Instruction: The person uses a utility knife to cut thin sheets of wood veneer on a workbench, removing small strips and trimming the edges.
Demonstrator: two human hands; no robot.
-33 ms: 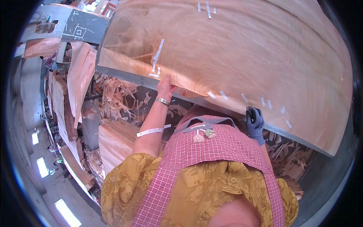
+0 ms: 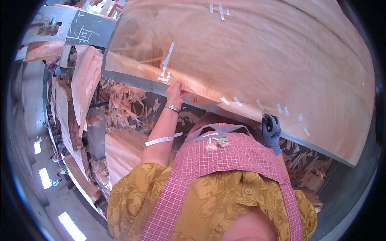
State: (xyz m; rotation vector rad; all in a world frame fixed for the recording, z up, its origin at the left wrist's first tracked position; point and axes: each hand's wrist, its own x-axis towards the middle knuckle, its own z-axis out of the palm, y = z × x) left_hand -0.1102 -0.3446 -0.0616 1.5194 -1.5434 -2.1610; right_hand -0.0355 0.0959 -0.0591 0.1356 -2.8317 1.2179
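A large, thin wood veneer sheet (image 2: 257, 60) with short white tape strips (image 2: 237, 101) lies on a grey-edged tabletop (image 2: 134, 82) before me. My left hand (image 2: 175, 93), bare and with a metal watch (image 2: 172, 107) on its wrist, pinches the sheet's near edge, which is slightly raised there. To its right, next to a knot, the edge bows up. My right hand (image 2: 272, 129), in a grey glove, is curled at the near edge further right. Something dark shows by its fingers; I cannot make out what it holds. A strip of white tape (image 2: 161, 140) hangs on my left forearm.
Veneer scraps (image 2: 122, 102) are heaped below the table at the left, with more scraps (image 2: 311, 168) at the lower right. A veneer stack (image 2: 122, 150) stands by my left elbow. Loose sheets (image 2: 86, 80) hang beside a grey board (image 2: 89, 30) at the far left.
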